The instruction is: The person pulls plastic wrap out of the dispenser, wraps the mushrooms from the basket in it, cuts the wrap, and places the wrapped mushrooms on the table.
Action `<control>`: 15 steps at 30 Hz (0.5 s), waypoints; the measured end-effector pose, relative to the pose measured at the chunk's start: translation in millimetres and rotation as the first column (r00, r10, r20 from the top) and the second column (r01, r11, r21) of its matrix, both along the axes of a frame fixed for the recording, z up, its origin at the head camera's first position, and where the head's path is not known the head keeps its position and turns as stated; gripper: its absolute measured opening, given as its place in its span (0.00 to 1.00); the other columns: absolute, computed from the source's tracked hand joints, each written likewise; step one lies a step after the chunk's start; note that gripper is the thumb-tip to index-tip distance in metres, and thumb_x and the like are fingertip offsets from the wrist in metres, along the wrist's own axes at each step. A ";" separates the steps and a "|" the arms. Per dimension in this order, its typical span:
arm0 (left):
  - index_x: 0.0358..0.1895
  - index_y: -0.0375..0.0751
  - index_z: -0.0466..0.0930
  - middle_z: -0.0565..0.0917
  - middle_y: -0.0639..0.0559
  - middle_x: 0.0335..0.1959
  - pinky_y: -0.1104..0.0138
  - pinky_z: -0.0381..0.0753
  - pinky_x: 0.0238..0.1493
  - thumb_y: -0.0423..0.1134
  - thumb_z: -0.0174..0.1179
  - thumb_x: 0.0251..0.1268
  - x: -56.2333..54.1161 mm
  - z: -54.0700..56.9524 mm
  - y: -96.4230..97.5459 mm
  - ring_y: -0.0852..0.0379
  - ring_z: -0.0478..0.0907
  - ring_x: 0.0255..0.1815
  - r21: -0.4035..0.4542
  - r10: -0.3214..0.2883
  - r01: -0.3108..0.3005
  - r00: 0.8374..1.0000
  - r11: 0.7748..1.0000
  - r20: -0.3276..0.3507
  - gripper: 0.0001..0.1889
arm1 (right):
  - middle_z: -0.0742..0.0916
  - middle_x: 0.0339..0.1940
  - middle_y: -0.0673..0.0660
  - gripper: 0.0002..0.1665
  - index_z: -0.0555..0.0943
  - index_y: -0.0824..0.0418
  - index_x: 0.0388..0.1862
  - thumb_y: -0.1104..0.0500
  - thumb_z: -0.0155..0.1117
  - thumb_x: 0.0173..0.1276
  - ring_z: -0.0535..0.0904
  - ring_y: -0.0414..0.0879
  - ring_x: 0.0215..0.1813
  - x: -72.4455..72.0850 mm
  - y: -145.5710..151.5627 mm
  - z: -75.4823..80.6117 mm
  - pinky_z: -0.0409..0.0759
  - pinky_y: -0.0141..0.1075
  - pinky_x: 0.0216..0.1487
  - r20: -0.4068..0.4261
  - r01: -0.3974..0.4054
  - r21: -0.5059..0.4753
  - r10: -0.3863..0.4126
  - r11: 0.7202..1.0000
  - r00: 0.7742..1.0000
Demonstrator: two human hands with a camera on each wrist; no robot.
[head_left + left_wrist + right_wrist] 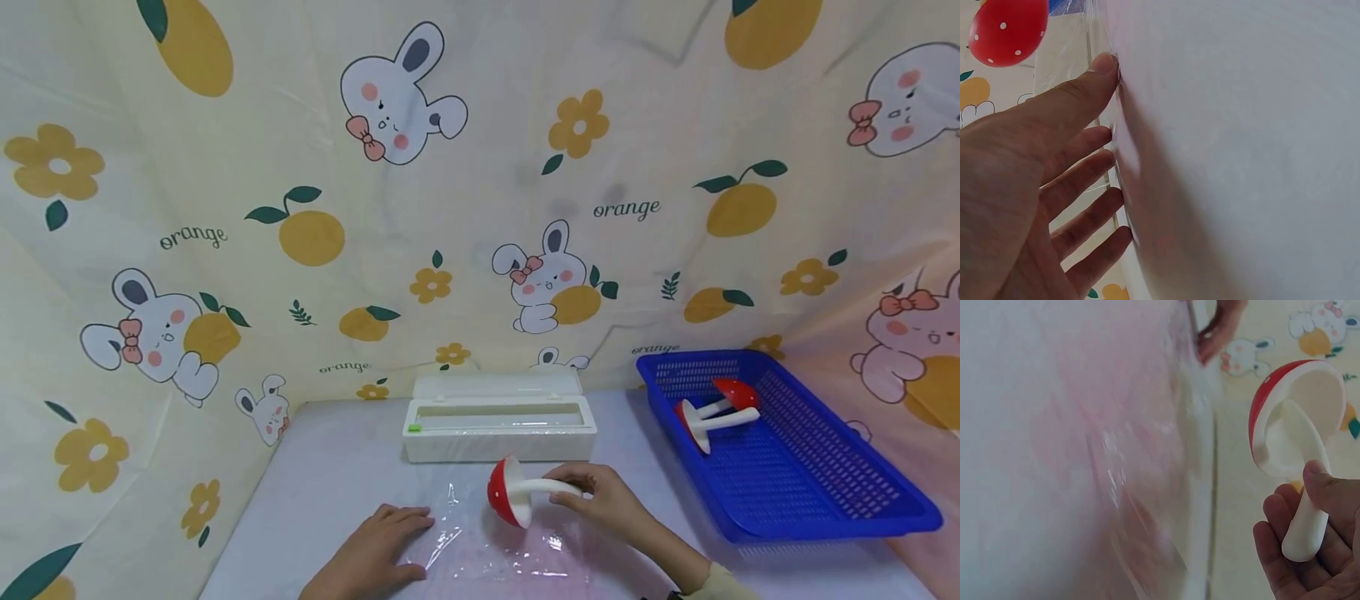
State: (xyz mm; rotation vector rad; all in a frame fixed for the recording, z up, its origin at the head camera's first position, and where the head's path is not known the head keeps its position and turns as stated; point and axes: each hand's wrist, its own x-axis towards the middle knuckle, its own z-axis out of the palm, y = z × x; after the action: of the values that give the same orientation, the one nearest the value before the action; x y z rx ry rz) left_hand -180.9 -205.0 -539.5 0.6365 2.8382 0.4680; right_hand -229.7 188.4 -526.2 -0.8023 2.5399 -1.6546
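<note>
My right hand (600, 500) holds a toy mushroom (504, 493) by its white stem, thumb against the fingers. Its red, white-dotted cap points left above the table, and the hollow white underside (1307, 406) shows in the right wrist view. A sheet of clear cling film (465, 542) lies on the table below, wrinkled and shiny. My left hand (378, 546) rests at the film's left edge, fingers spread and fingertips touching down. Behind the film stands a white cling film dispenser (498, 446), its lid raised.
At the right, a blue plastic basket (810, 483) contains two more toy mushrooms (716, 417) near its far end. A printed cloth (480, 183) with rabbits and oranges hangs behind and beside the white table (300, 492).
</note>
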 end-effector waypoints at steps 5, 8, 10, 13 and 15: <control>0.70 0.61 0.82 0.80 0.62 0.72 0.45 0.80 0.69 0.64 0.76 0.59 -1.8 -0.9 0.7 0.52 0.76 0.67 -0.008 0.035 -0.035 0.999 0.999 0.031 0.35 | 0.93 0.47 0.56 0.13 0.90 0.62 0.53 0.62 0.76 0.71 0.87 0.37 0.47 0.2 -18.4 -8.6 0.87 0.32 0.53 0.036 -0.044 -0.010 0.044 0.999 0.998; 0.71 0.61 0.81 0.80 0.62 0.72 0.45 0.80 0.69 0.64 0.76 0.59 -1.4 0.1 0.4 0.51 0.76 0.68 -0.006 0.028 -0.028 0.999 1.000 0.023 0.36 | 0.93 0.47 0.55 0.13 0.91 0.60 0.52 0.61 0.77 0.71 0.87 0.37 0.47 -0.9 -28.7 -12.7 0.86 0.30 0.53 0.076 -0.040 -0.008 0.040 0.999 0.996; 0.71 0.61 0.81 0.80 0.61 0.72 0.45 0.80 0.69 0.63 0.76 0.59 -0.7 1.1 0.0 0.51 0.76 0.68 -0.005 0.012 -0.012 1.000 1.000 0.008 0.36 | 0.93 0.48 0.55 0.13 0.91 0.61 0.52 0.61 0.77 0.70 0.87 0.39 0.47 -2.0 -34.3 -16.2 0.86 0.31 0.52 0.093 -0.043 -0.017 0.044 0.999 0.995; 0.72 0.60 0.80 0.81 0.60 0.72 0.46 0.80 0.69 0.63 0.75 0.61 0.2 1.7 -0.6 0.51 0.76 0.68 -0.009 -0.008 0.008 1.000 1.000 -0.011 0.36 | 0.93 0.47 0.56 0.12 0.90 0.61 0.52 0.62 0.77 0.70 0.87 0.40 0.46 -3.3 -40.0 -21.8 0.86 0.31 0.50 0.116 -0.050 -0.031 0.053 0.998 0.992; 0.72 0.59 0.80 0.81 0.60 0.71 0.46 0.80 0.69 0.62 0.75 0.61 0.6 2.3 -0.7 0.52 0.76 0.68 -0.010 -0.015 0.015 1.000 1.000 -0.017 0.36 | 0.93 0.47 0.57 0.12 0.90 0.63 0.51 0.63 0.77 0.70 0.87 0.40 0.45 -3.4 -42.0 -25.3 0.86 0.31 0.49 0.126 -0.064 -0.046 0.069 0.997 0.990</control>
State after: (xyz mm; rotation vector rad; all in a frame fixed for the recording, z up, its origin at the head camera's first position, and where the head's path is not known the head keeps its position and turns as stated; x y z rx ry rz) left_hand -180.3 -205.8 -537.2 0.6631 2.8478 0.4478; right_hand -233.1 146.4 -551.5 -0.7493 2.3756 -1.6857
